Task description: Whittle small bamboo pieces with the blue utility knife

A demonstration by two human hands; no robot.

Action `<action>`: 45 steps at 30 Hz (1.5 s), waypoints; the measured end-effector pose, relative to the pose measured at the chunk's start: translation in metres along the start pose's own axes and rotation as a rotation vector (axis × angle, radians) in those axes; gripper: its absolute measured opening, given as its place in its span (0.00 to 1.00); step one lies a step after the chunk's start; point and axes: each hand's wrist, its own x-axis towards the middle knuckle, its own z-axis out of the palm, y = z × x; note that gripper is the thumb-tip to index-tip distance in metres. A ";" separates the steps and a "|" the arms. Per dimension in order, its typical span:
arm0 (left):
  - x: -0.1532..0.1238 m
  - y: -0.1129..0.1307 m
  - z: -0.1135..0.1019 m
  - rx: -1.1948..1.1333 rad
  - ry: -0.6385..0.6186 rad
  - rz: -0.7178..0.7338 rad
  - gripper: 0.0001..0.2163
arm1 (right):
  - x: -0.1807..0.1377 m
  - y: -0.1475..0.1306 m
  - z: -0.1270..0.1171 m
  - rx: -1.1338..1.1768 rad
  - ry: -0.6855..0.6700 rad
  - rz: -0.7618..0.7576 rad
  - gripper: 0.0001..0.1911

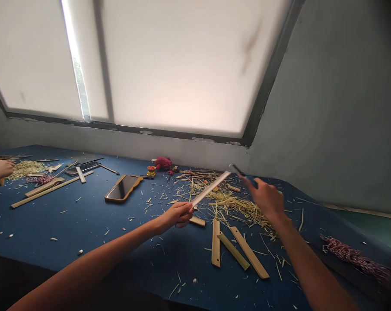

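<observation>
My left hand (179, 214) is closed around the near end of a flat, pale bamboo strip (211, 188), which slants up and away to the right. Closed around a blue handle, my right hand (269, 199) holds a knife (238, 169) whose dark blade is blurred. The blade is near the strip's far end, with a small gap between them; a thin pale curl shows at its tip. Below the hands lie two flat bamboo slats with holes, one slat (216, 247) and another slat (251, 254), with a greenish bamboo piece (234, 251) between them.
Bamboo shavings (240, 206) are heaped beyond the slats. A dark-faced, wavy-framed rectangular object (123, 189) lies left of centre. A red-and-white cord bundle (354, 258) is at right. Another person's hand (0, 168) is at far left, by more shavings. The wall and window stand behind the blue table.
</observation>
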 end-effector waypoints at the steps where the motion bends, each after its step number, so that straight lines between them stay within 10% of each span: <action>1: -0.001 0.000 -0.001 0.007 -0.017 -0.011 0.16 | 0.003 0.013 -0.001 0.016 0.004 0.104 0.47; 8: 0.005 -0.018 -0.005 0.117 0.141 0.093 0.19 | 0.006 0.040 -0.002 0.102 0.025 0.246 0.44; 23: 0.002 -0.011 0.004 0.009 0.266 0.069 0.21 | -0.073 -0.086 0.019 0.320 -0.188 -0.710 0.21; 32: 0.004 -0.018 -0.004 0.111 0.211 0.068 0.19 | -0.072 -0.082 0.021 0.308 -0.258 -0.747 0.22; 41: -0.001 -0.023 0.008 0.151 0.084 0.040 0.17 | -0.034 -0.040 0.032 0.272 -0.224 -0.376 0.27; 45: -0.001 -0.022 0.003 0.142 0.130 0.076 0.16 | -0.050 -0.058 0.025 0.391 -0.307 -0.541 0.27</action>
